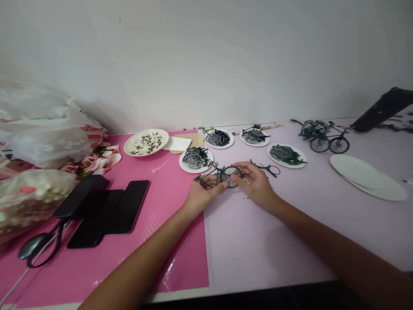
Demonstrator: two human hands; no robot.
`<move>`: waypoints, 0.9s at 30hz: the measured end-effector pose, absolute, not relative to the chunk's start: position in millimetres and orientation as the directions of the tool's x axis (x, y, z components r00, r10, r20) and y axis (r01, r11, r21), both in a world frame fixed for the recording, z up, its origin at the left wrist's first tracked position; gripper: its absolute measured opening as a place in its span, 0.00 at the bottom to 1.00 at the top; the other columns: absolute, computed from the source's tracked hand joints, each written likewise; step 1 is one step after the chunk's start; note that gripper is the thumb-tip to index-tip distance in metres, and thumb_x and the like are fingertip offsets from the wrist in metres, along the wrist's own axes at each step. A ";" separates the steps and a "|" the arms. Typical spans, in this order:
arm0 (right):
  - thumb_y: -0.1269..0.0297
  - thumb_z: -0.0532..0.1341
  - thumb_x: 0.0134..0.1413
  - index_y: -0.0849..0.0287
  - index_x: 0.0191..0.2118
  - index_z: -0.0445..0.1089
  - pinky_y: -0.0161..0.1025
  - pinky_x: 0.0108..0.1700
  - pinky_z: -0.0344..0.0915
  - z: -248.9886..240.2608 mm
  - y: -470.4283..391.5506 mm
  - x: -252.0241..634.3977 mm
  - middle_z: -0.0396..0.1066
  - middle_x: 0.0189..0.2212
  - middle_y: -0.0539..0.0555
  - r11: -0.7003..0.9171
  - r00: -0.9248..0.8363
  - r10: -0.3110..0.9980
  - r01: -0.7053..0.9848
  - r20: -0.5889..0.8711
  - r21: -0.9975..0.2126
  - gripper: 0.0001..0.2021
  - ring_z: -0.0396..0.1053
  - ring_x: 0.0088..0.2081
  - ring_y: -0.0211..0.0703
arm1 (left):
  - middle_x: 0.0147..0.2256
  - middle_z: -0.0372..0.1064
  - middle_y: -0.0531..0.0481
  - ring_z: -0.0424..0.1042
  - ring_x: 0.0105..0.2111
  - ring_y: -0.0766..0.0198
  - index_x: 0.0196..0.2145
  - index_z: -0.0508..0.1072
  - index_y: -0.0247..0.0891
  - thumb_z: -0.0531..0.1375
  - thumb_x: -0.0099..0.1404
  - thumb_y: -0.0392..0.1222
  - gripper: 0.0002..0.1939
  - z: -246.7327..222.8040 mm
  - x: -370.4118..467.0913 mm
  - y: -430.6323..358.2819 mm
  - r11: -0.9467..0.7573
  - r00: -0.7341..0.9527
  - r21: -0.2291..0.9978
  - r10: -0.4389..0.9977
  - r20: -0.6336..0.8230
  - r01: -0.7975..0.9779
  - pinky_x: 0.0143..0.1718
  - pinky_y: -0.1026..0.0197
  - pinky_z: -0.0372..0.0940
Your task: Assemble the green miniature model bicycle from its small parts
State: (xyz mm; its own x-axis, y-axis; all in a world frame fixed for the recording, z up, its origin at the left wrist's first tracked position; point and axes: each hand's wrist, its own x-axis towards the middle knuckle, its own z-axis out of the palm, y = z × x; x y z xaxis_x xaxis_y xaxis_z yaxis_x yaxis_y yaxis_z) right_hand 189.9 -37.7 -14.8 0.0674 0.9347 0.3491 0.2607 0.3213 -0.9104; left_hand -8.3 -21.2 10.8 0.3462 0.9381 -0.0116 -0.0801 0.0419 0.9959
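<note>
One green bicycle (222, 173), seemingly one-wheeled, is gripped now by left hand (202, 193) and right hand (257, 184). Plated parts (284, 153) are left; finished-looking bicycles (338, 144) are parked near the worktop's (248, 254) far edge.

Seen from here, the person's left hand (204, 193) and right hand (258, 185) are bare above the middle of the worktop (290, 254), their fingers (250, 168) slender and rounded at the tips. The nails are too small for me to make out properly. Both wrists are uncovered too, and narrow. The left forearm (153, 252) and right forearm (322, 241) are smooth in outline and equally unclothed, thickening toward the worktop's near edge, where the right one sinks into deeper shadow.
</note>
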 end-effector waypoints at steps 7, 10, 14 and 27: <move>0.49 0.71 0.57 0.54 0.50 0.77 0.45 0.48 0.73 -17.7 -35.6 190.7 0.80 0.42 0.56 0.291 0.089 0.944 0.227 0.317 -0.929 0.20 0.77 0.43 0.49 | 0.38 0.82 0.41 0.79 0.36 0.57 0.34 0.83 0.33 0.80 0.45 0.54 0.25 10.4 -10.6 -19.9 0.157 0.365 0.977 0.926 -0.096 -0.143 0.43 0.56 0.75; 0.48 0.70 0.59 0.54 0.51 0.78 0.47 0.50 0.73 -17.8 -35.4 191.4 0.80 0.45 0.57 0.289 0.091 0.944 0.235 0.317 -0.928 0.20 0.77 0.46 0.50 | 0.39 0.83 0.41 0.80 0.36 0.57 0.36 0.83 0.32 0.80 0.44 0.54 0.27 11.1 -11.4 -18.7 0.179 0.373 0.973 0.921 -0.112 -0.149 0.44 0.55 0.76; 0.48 0.69 0.59 0.54 0.49 0.79 0.47 0.49 0.73 -16.7 -36.4 191.2 0.81 0.44 0.57 0.281 0.141 0.933 0.290 0.332 -0.915 0.19 0.77 0.45 0.50 | 0.39 0.83 0.41 0.80 0.36 0.57 0.36 0.84 0.33 0.81 0.43 0.54 0.28 11.4 -11.5 -17.6 0.199 0.363 0.970 0.922 -0.136 -0.142 0.45 0.54 0.77; 0.51 0.70 0.58 0.55 0.43 0.80 0.46 0.45 0.73 -12.5 -37.6 189.4 0.82 0.41 0.56 0.278 0.216 0.912 0.300 0.349 -0.912 0.14 0.76 0.40 0.48 | 0.35 0.83 0.41 0.80 0.35 0.56 0.37 0.84 0.32 0.79 0.49 0.51 0.23 5.0 -13.0 -14.7 0.169 0.376 0.982 0.918 -0.126 -0.084 0.43 0.55 0.76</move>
State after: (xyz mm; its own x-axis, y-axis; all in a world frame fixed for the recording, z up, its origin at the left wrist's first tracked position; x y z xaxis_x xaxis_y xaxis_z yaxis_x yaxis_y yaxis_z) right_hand 189.4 -37.6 -12.5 0.2162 0.9118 0.3490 0.3001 0.2781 -0.9125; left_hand -13.0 -14.7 5.0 0.3762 0.9179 -0.1262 -0.0836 0.1693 0.9820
